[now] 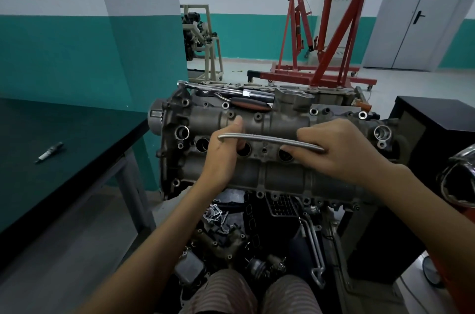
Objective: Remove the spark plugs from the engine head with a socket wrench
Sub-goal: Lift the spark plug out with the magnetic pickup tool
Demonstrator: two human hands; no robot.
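Plug [50, 152] is seen lying on the table [77, 133], far left, well apart from the head [257, 118]. Left hand [223, 151] is curled round the flexible shaft [270, 140] over the second well [243, 150]; right hand [341, 149] is gripping its other end. Wrench [226, 88] is left resting behind. The tip is best fed straight down the well, the shaft kept gently bent, never kinked.

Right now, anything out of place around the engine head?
One spark plug lies loose on the dark table at left, apart from everything else. The socket wrench rests unused on the engine head while both hands hold a flexible metal rod.
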